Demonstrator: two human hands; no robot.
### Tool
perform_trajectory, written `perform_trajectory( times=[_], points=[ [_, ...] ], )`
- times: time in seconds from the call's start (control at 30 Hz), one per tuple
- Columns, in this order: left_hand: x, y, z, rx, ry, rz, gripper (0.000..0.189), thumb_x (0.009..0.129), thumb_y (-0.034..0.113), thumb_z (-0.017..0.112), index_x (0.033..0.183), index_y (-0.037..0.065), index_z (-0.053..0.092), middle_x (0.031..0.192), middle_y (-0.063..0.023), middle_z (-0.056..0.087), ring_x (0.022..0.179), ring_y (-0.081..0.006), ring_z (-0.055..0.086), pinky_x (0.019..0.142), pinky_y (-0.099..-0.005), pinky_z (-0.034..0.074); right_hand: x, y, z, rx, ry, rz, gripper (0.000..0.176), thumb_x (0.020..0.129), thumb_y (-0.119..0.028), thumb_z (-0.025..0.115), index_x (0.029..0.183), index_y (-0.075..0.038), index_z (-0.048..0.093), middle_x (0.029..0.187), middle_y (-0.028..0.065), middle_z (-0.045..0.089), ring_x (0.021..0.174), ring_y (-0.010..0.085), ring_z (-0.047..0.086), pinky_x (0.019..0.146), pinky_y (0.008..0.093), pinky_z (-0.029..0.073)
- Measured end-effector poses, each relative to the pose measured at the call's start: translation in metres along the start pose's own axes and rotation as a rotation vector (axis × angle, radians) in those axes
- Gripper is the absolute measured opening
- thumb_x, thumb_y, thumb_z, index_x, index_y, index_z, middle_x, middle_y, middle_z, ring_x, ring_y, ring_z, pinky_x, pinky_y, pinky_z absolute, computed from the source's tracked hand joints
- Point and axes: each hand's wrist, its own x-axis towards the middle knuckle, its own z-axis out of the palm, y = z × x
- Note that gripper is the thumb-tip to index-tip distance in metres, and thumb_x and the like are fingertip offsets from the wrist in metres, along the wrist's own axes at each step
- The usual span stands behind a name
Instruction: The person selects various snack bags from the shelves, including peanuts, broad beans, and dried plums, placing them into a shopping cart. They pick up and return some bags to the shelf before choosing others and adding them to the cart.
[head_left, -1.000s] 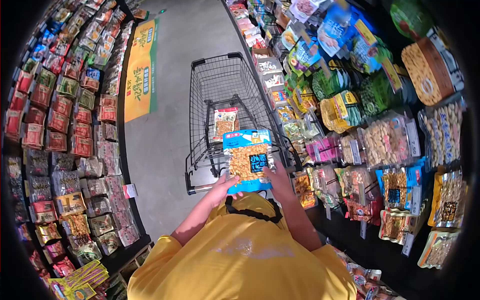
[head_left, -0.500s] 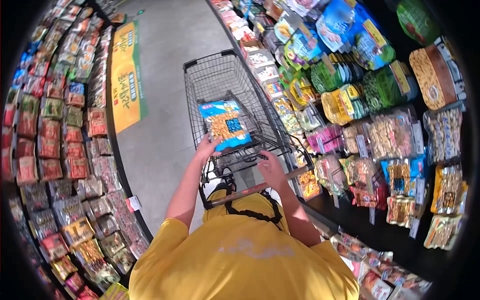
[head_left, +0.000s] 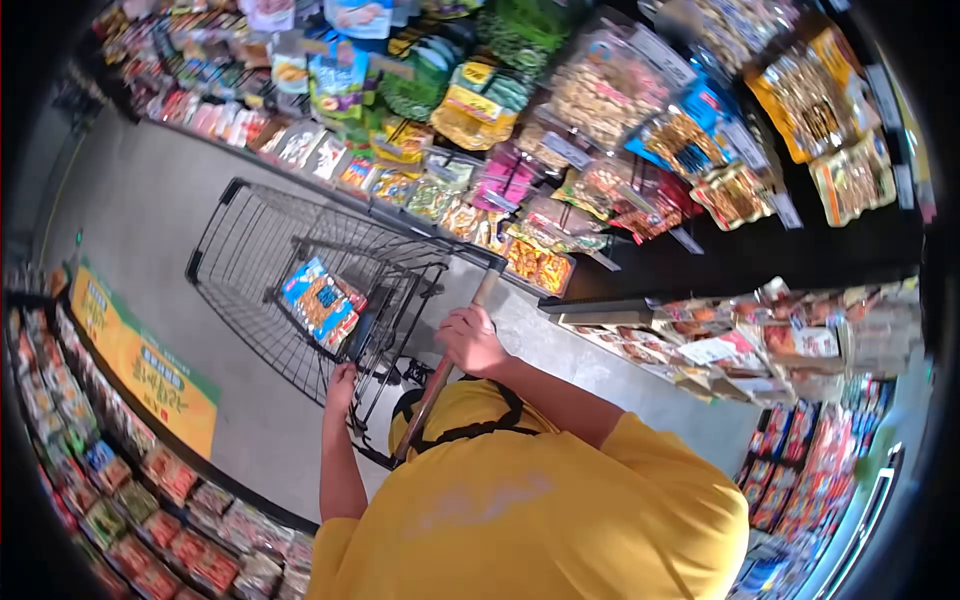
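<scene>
A wire shopping cart [head_left: 262,350] stands in front of me, angled toward the left of the view. Inside its basket lies a blue bag of nuts [head_left: 318,300], partly over another package with red and beige print [head_left: 350,327]. My right hand [head_left: 472,341] is wrapped over the cart's handlebar [head_left: 425,402]. At the basket's near left corner, my left hand [head_left: 341,388] is closed at the wire frame, its fingers small and partly hidden.
Shelves of bagged snacks [head_left: 610,90] run along the cart's right side. More packaged goods [head_left: 130,500] line the lower left, beside a yellow floor banner [head_left: 150,365]. A low rack of packages [head_left: 740,340] stands at my right. Grey floor [head_left: 150,190] stretches ahead.
The blue bag has left my left hand and lies in the basket. My left hand moved back to the cart frame, my right onto the handlebar. The view has turned right.
</scene>
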Motion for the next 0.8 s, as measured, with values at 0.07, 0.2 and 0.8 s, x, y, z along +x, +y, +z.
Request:
perform_trajectory(
  times=[0.07,0.2,0.8],
  points=[
    [0.001,-0.002,-0.001,-0.111,0.049,-0.034,0.025,0.093,0.024,0.054,0.105,0.003,0.061,0.079,0.0012,0.056,0.069,-0.0086,0.049,0.064,-0.0235,0.041,-0.004,0.004,0.003,0.043,-0.054,-0.025,0.024,0.068,-0.009,0.064,0.092,-0.013,0.063,0.099,0.0023,0.057,0.107,0.0269,0.049,0.098,0.0449,0.033],
    [-0.038,0.058,0.001,-0.133,0.117,-0.058,0.023,0.094,0.022,0.053,0.101,0.001,0.059,0.081,-0.0005,0.055,0.073,-0.0109,0.05,0.067,-0.0264,0.042,-0.005,0.007,0.001,0.06,-0.142,-0.044,0.016,0.079,-0.018,0.062,0.094,-0.014,0.063,0.104,0.005,0.056,0.111,0.0285,0.046,0.103,0.0452,0.028],
    [-0.116,0.162,0.184,0.766,0.117,0.377,0.039,0.083,0.032,0.058,0.115,0.009,0.054,0.107,-0.0199,0.061,0.093,-0.0398,0.06,0.079,-0.0487,0.048,-0.076,0.265,-0.083,1.326,0.584,1.162,0.013,0.094,-0.025,0.051,0.102,-0.017,0.055,0.077,-0.0055,0.054,0.071,0.008,0.054,0.058,0.0213,0.041]
  ],
)
